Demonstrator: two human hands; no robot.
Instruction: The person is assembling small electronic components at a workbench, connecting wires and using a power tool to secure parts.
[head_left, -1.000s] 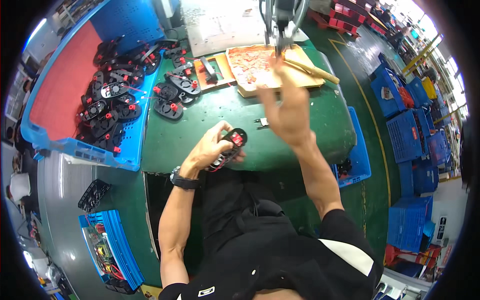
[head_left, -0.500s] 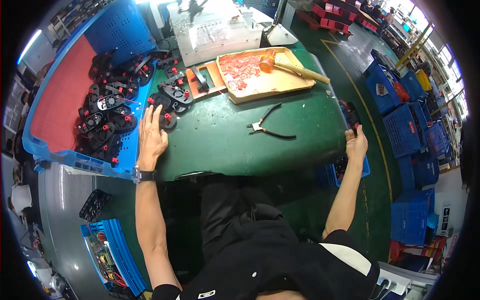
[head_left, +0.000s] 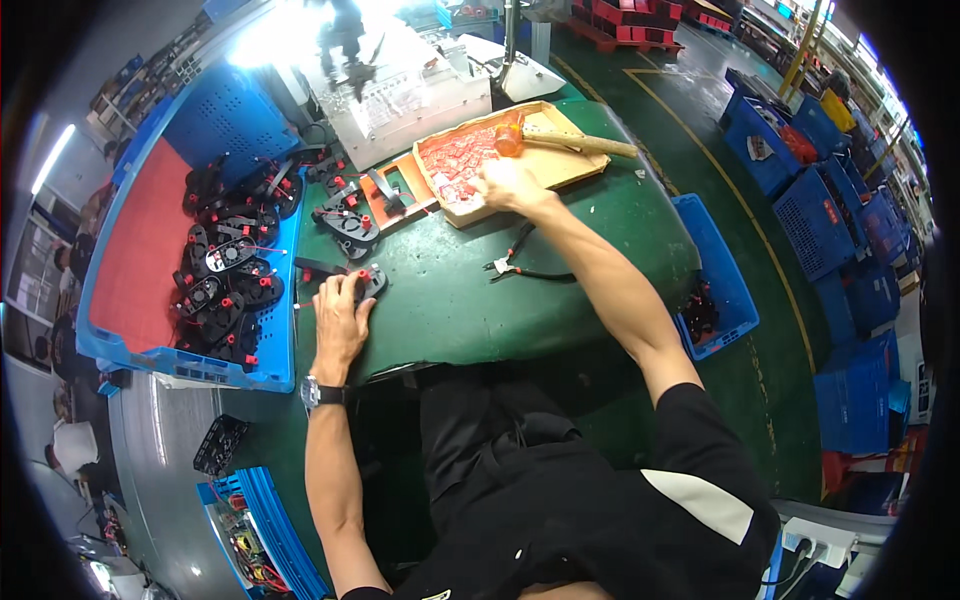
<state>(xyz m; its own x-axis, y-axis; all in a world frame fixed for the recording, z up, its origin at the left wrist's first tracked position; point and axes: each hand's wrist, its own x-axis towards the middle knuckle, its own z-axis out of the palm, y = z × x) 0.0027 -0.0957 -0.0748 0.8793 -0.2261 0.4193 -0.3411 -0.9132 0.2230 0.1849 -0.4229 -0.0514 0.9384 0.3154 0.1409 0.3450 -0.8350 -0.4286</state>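
At the bench's left side, my left hand (head_left: pixel 342 315) is closed round a black plastic part with a red knob (head_left: pixel 372 283), pressing it on the green surface. My right hand (head_left: pixel 515 188) reaches over the near edge of a cardboard tray (head_left: pixel 575 180). Its fingers are drawn together among small red pieces (head_left: pixel 455 160); anything between them is hidden. An orange-headed mallet (head_left: pixel 575 140) with a wooden handle rests across the tray. Cutting pliers (head_left: pixel 505 266) with dark handles lie partly under my right forearm.
A blue crate (head_left: pixel 270 378) at left holds many black fan-like parts (head_left: pixel 225 255). More black parts (head_left: pixel 350 225) sit beside an orange fixture (head_left: pixel 410 185). Behind them stands a pale machine (head_left: pixel 410 115). Past the bench's right edge, a blue bin (head_left: pixel 730 270) holds dark parts.
My right hand has swung from the bench's right edge, where it held a dark part, to the cardboard tray. My left hand has come away from the crate's side and gripped the black part.
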